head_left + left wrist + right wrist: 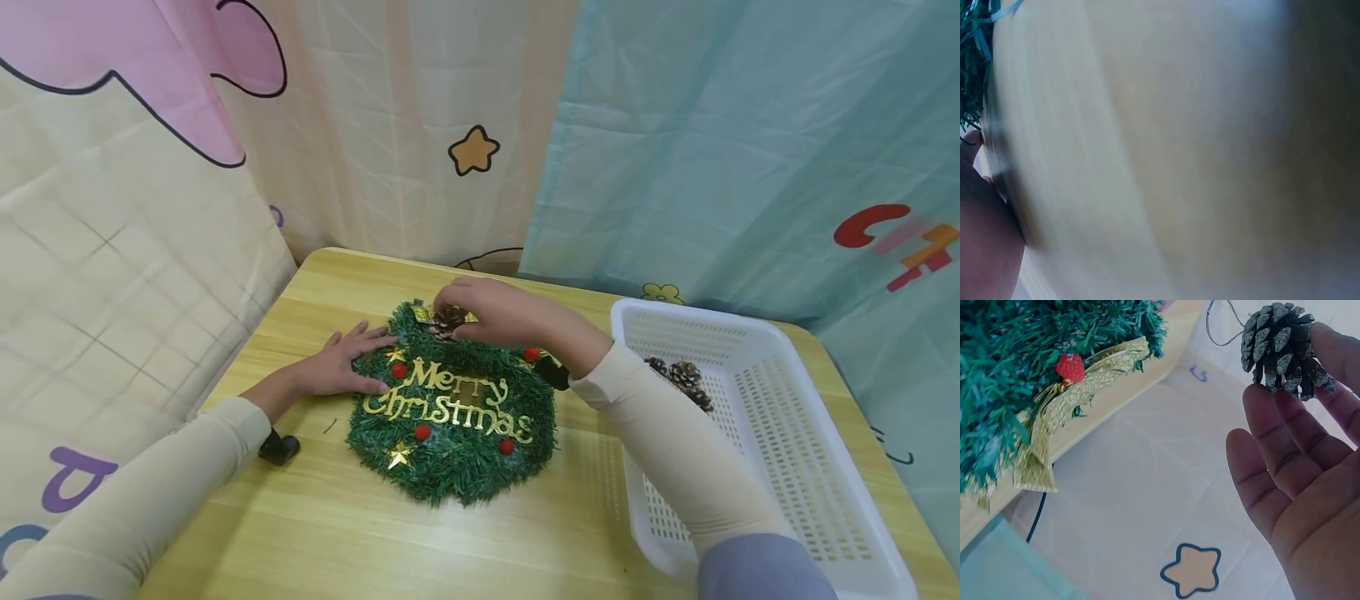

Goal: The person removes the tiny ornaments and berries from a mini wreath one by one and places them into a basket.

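My right hand (498, 312) pinches a brown pine cone (447, 321) over the far edge of a green Christmas wreath (450, 479). In the right wrist view, thumb and fingers hold the pine cone (1279, 350) up, and a thin string loop (1213, 328) hangs from it. My left hand (341, 364) lies with fingers spread at the wreath's left side, fingertips on its greenery. Gold "Merry Christmas" lettering (459, 408), red balls (423, 432) and gold stars (399, 454) decorate the wreath. A gold ribbon (1063, 412) shows along its far edge.
To the right stands a white plastic basket (712, 315) with several pine cones (684, 375) at its left side. The wooden table (480, 554) meets printed curtains (360, 150) at the back and sides. Dark wrist devices (279, 447) sit by both hands.
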### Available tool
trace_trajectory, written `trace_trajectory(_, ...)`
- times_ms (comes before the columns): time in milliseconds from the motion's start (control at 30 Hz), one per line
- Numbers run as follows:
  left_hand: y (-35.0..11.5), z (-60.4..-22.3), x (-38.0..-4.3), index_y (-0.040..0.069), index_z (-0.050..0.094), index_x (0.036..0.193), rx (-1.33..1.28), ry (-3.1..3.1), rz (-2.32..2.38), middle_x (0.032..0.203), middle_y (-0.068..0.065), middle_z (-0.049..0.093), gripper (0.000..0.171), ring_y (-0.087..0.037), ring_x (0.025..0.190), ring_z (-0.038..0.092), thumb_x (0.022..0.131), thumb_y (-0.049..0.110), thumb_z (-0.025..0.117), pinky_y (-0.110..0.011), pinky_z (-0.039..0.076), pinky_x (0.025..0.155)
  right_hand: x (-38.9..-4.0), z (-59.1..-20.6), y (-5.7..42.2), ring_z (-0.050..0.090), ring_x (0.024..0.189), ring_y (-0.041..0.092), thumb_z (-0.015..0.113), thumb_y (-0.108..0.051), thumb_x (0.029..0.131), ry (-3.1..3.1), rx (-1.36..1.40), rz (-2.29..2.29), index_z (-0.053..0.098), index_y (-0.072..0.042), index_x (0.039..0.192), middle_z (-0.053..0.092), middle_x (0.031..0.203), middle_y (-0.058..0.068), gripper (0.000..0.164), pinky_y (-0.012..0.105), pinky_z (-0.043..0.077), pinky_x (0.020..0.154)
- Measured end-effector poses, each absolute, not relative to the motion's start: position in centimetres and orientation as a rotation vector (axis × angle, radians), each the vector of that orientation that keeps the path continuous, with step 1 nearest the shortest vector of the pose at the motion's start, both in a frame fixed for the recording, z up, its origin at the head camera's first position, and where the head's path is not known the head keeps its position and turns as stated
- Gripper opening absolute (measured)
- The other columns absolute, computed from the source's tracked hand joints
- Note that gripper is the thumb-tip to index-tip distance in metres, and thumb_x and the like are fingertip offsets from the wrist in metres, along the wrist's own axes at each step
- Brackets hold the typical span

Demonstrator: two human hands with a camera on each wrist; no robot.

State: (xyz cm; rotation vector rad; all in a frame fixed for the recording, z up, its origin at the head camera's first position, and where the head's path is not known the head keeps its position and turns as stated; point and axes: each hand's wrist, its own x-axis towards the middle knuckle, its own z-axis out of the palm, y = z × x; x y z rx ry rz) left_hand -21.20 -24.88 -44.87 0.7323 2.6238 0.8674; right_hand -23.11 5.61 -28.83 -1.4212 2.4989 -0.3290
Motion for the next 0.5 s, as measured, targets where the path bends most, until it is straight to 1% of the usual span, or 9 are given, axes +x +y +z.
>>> trace_trajectory(267,-24.8,-45.1,-21.3,0.020,0.032,0.157,0.738,2.619,0.875,0.164,-0.015,0.016,0.087,-0.042,0.149,-0.006,0.086,0.049,0.073,-0.067,-0.012,0.110,-22.0,-28.2,8.5,0.055,0.114,0.015,0.066,-0.017,0.098,2.518,-1.401,-0.358,0.059,-0.010,0.130,0.059,0.125,0.002,0.034,0.035,0.047,0.096)
trace_trajectory(500,-25.0,-45.2,-21.2,0.021,0.033,0.157,0.742,2.621,0.878,0.164,-0.015,0.015,0.086,-0.042,0.149,-0.007,0.087,0.050,0.073,-0.068,-0.011,0.110,-21.0,-27.3,11.4,0.055,0.115,0.016,0.067,-0.016,0.097,2.559,-1.332,-0.415,0.058,-0.010,0.131,0.058,0.127,0.002,0.036,0.038,0.048,0.095)
